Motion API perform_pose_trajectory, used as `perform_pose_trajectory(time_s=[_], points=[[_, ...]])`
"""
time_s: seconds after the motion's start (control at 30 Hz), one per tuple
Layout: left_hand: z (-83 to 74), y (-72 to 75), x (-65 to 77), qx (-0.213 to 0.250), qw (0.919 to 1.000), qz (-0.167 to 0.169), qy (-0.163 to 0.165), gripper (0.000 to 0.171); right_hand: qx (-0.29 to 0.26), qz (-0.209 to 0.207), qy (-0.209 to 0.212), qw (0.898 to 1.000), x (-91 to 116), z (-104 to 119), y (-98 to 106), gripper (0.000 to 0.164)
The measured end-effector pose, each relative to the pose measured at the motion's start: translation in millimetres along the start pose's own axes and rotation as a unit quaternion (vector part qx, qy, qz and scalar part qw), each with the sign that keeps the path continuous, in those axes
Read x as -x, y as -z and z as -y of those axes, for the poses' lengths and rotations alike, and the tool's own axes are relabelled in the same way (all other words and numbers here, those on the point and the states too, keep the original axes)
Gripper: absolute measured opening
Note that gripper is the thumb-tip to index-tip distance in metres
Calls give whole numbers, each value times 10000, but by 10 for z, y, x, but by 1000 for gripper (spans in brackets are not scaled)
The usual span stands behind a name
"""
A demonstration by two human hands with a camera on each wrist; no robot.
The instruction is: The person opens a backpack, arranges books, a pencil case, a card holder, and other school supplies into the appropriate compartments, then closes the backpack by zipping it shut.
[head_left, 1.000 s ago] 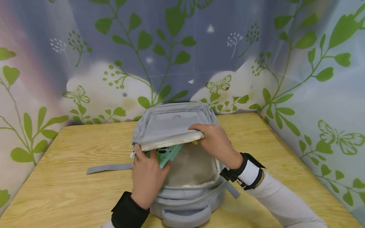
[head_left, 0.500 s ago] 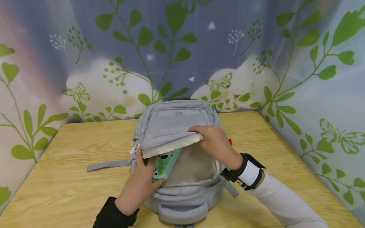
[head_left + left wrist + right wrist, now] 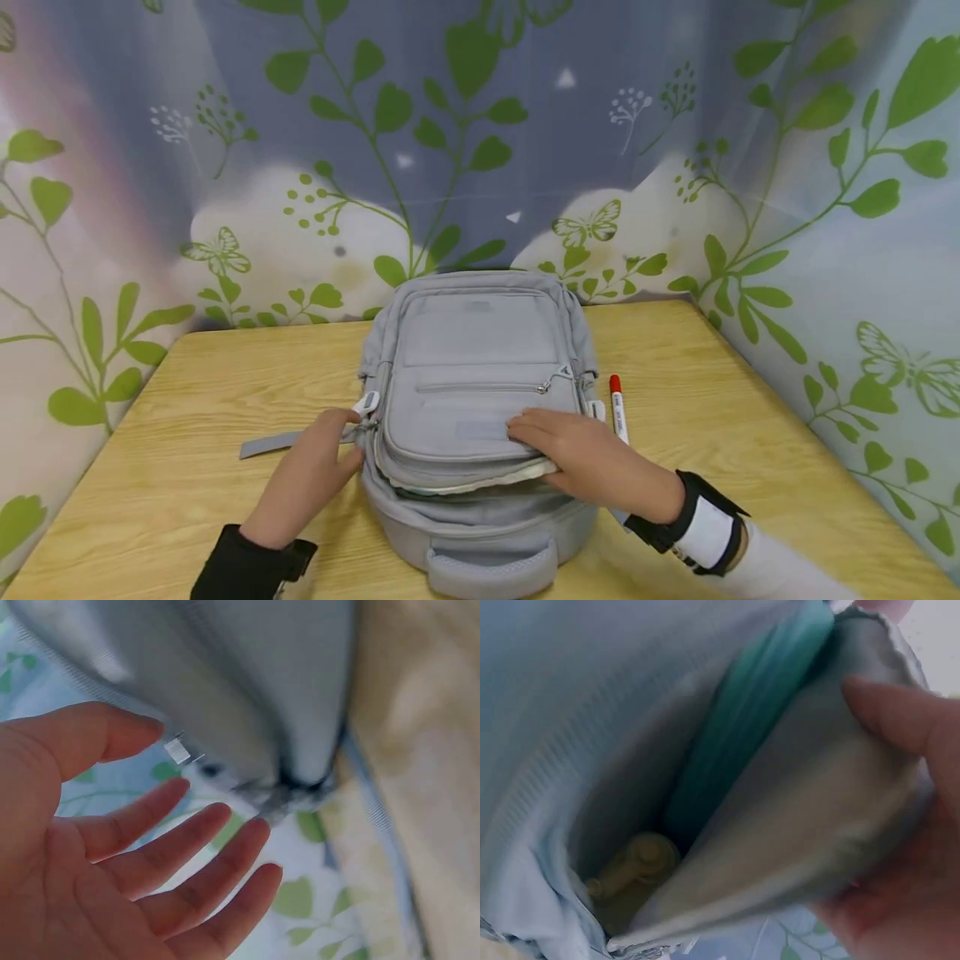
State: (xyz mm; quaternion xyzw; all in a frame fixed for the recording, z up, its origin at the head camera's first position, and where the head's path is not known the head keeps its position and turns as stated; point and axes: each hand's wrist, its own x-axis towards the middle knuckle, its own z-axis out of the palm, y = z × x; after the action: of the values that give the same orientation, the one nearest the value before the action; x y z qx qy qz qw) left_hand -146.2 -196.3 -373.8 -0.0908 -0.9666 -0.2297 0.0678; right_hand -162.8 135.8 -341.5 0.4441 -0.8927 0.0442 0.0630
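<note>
A grey backpack (image 3: 480,333) lies on the table with its front pocket partly unzipped. My right hand (image 3: 592,454) holds the edge of the pocket flap (image 3: 802,817), thumb on the inner lining and fingers over the front. Inside the pocket, the right wrist view shows a teal case (image 3: 742,727) and a yellowish item (image 3: 641,859) with a round part. On the backpack's left side, my left hand (image 3: 307,471) has its fingers spread, close to a white zipper pull (image 3: 367,403). The left wrist view shows the thumb tip beside that pull.
A red-capped marker (image 3: 618,408) lies on the wooden table (image 3: 225,375) to the right of the backpack. One grey strap (image 3: 268,444) sticks out to the left. Behind the table hangs a leaf-patterned curtain (image 3: 480,167).
The flap has come down over the teal case, which the head view no longer shows. My left hand has let go of the case and drawn back left to the zipper pull.
</note>
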Motion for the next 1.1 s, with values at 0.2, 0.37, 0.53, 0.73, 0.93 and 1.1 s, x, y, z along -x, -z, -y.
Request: perform_pose_trajectory(time_s=[0.2, 0.37, 0.53, 0.73, 0.93, 1.1], points=[[71, -106, -114, -240, 9996, 25, 172, 28, -874, 1311, 123, 9874, -4, 13, 73, 65], [90, -89, -142, -425, 9986, -304, -73, 7, -1037, 845, 333, 9904, -455, -5, 258, 51], [55, -48, -103, -876, 9938, -502, -466, 9, -835, 1179, 671, 9872, -954, -8, 158, 55], [-149, -52, 90, -1054, 9919, -37, -705, 13, -910, 1966, 84, 9762, -1020, -19, -14, 69], [-335, -40, 331, -633, 9917, 983, -540, 17, -710, 1913, -105, 9789, -972, 18, -41, 69], [-397, 33, 416, -386, 9862, 1355, -866, 24, -631, 1812, -24, 9814, -1035, 98, -67, 69]])
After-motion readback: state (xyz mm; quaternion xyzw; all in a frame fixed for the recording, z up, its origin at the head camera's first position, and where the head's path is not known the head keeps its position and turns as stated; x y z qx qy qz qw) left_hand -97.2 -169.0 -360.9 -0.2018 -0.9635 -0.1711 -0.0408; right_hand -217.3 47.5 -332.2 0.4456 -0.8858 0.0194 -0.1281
